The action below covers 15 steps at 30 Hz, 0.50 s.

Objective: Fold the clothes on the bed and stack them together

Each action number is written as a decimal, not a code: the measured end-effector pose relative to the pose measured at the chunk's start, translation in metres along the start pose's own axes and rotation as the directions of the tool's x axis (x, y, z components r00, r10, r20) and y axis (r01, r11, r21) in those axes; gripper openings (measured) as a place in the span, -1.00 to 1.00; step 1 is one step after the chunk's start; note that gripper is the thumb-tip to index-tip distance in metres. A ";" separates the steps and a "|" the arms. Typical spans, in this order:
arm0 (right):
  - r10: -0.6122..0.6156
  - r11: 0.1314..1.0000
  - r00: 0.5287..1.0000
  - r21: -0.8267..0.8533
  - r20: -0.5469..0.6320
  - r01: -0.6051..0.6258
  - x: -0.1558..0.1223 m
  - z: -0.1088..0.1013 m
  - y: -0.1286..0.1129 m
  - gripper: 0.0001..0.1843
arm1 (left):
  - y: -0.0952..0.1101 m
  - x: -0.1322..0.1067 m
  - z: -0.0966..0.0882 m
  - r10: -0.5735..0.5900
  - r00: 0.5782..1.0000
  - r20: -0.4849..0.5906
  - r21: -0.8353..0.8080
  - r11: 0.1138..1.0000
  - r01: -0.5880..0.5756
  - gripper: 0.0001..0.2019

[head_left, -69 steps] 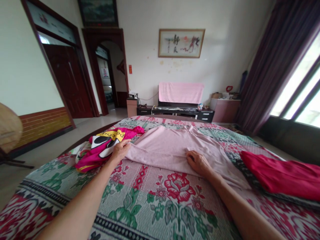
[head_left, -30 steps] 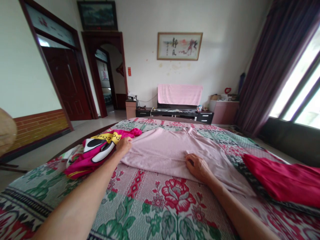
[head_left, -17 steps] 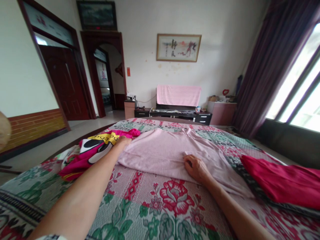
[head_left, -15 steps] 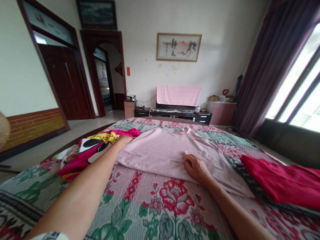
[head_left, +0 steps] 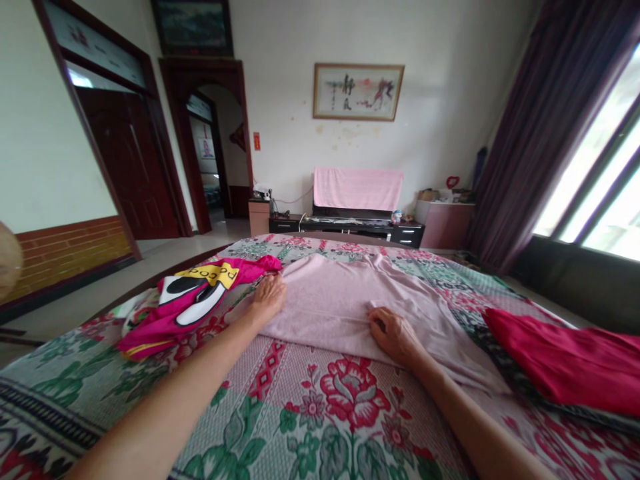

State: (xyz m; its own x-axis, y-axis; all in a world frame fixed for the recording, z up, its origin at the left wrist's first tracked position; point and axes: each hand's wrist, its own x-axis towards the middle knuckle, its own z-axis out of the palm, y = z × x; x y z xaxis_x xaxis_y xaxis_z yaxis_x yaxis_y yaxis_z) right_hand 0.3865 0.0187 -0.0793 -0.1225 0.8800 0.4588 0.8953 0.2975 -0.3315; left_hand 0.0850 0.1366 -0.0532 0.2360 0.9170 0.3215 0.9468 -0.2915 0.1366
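- One loosely curled right hand [head_left: 394,331], mine, sits on a pale pink garment [head_left: 325,293] over a flowered cover [head_left: 280,427], any pinch impossible to tell.
- My left hand [head_left: 270,297] lies at the garment's left, beside bunched magenta clothing [head_left: 170,323]; its hold is unclear.
- I judge the garment largely spread, right-side creases remaining.
- Beyond, a pink towel [head_left: 357,189] conceals most of what it drapes.

Letters [head_left: 215,273] including "co" on the magenta garment [head_left: 193,303], character "靜" [head_left: 349,83] on the framed picture [head_left: 359,93]
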 end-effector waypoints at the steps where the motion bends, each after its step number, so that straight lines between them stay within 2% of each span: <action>1: 0.002 1.000 1.000 -0.001 0.002 -0.002 0.000 0.000 0.000 -0.86 | 0.006 -0.005 0.002 0.019 0.999 0.035 0.029 0.999 -0.020 -0.72; 4: -0.001 1.000 1.000 -0.001 0.000 0.001 0.000 0.001 0.002 -0.86 | 0.016 -0.017 0.005 0.018 0.993 0.118 0.113 0.993 -0.032 -0.74; 10: -0.026 1.000 1.000 -0.007 -0.007 0.026 0.001 0.002 0.003 -0.84 | 0.019 -0.025 0.006 -0.024 0.994 0.108 0.178 0.984 0.005 -0.71; 15: -0.027 1.000 1.000 -0.010 -0.015 0.027 0.001 0.002 0.003 -0.84 | 0.013 -0.020 0.009 0.047 0.992 0.115 0.143 0.988 -0.063 -0.74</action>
State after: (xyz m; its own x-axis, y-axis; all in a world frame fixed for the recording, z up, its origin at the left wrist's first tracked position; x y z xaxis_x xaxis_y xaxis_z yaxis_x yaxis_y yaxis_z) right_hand 0.3883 0.0211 -0.0816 -0.1403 0.8660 0.4799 0.8959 0.3174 -0.3109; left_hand 0.0947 0.1167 -0.0658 0.3036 0.9276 0.2176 0.9516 -0.3068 -0.0198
